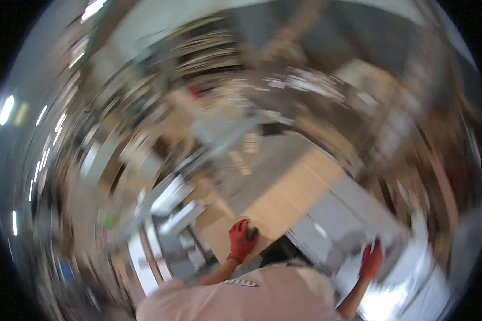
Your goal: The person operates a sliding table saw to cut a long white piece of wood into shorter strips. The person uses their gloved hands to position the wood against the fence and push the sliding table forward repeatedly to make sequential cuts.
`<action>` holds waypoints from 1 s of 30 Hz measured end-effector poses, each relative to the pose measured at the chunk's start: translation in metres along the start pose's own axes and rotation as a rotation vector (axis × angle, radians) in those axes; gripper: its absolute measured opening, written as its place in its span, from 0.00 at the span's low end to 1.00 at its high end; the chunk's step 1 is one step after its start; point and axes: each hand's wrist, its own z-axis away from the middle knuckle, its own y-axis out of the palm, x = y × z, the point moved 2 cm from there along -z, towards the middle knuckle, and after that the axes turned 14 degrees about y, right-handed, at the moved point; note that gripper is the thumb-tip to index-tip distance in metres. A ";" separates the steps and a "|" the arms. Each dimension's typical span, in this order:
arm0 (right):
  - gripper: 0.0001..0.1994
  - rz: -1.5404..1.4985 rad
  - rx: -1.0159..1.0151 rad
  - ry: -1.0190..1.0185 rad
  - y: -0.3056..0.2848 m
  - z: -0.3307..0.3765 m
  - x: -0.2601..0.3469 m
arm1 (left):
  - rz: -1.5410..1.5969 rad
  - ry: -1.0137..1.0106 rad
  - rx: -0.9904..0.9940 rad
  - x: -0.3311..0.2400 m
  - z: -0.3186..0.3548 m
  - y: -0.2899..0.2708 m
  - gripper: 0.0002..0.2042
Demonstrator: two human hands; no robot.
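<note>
My left hand (243, 241), in a red glove with black fingertips, is over the near end of a light brown panel (297, 190). Its fingers are bent but apart, and I see nothing held in them. Off to the right is my right hand (371, 259) in a matching glove, its fingers pointing away from me and slightly apart. It is over or beside a grey-white surface (340, 211); blur hides whether it touches. Beyond the panel stretches a darker grey surface (265, 166) with small pale wooden pieces (240, 162) on it.
White block-like pieces (171, 197) sit left of the panel. Long white strips (143, 262) stand at lower left. Blurred stacks of boards (206, 51) fill the back, and brown boards (436, 182) line the right side. A bright glossy sheet (391, 299) is at lower right.
</note>
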 end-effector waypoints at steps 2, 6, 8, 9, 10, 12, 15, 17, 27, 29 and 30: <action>0.22 -0.010 0.171 -0.021 0.037 -0.001 -0.019 | 0.069 0.037 -0.044 -0.039 -0.013 -0.030 0.29; 0.26 -0.266 0.644 -0.243 0.122 0.019 -0.019 | 0.059 0.080 -0.082 -0.038 0.002 -0.015 0.33; 0.19 -0.361 0.826 -0.170 0.130 0.042 0.032 | 0.176 -0.028 -0.076 -0.054 0.015 -0.021 0.38; 0.18 -0.370 0.987 -0.146 0.128 0.057 0.059 | 0.275 -0.151 -0.117 -0.067 0.037 -0.026 0.40; 0.18 -0.406 0.994 -0.318 0.156 0.052 0.055 | 0.267 -0.153 -0.175 -0.082 0.038 -0.041 0.40; 0.17 -0.408 1.012 -0.446 0.128 0.071 0.095 | 0.254 -0.175 -0.277 -0.110 0.047 -0.077 0.41; 0.18 -0.295 0.900 -0.619 0.160 0.066 0.111 | 0.167 -0.227 -0.330 -0.133 0.052 -0.144 0.39; 0.17 -0.219 0.985 -0.630 0.161 0.072 0.135 | 0.076 -0.250 -0.456 -0.130 0.069 -0.176 0.22; 0.15 -0.082 0.938 -1.054 0.160 0.140 0.230 | -0.104 -0.314 -0.675 -0.105 0.139 -0.239 0.19; 0.14 -0.131 1.019 -1.156 0.163 0.172 0.246 | -0.135 -0.498 -0.572 -0.112 0.148 -0.256 0.43; 0.13 -0.133 1.077 -1.203 0.161 0.191 0.252 | -0.151 -0.571 -0.613 -0.122 0.156 -0.263 0.49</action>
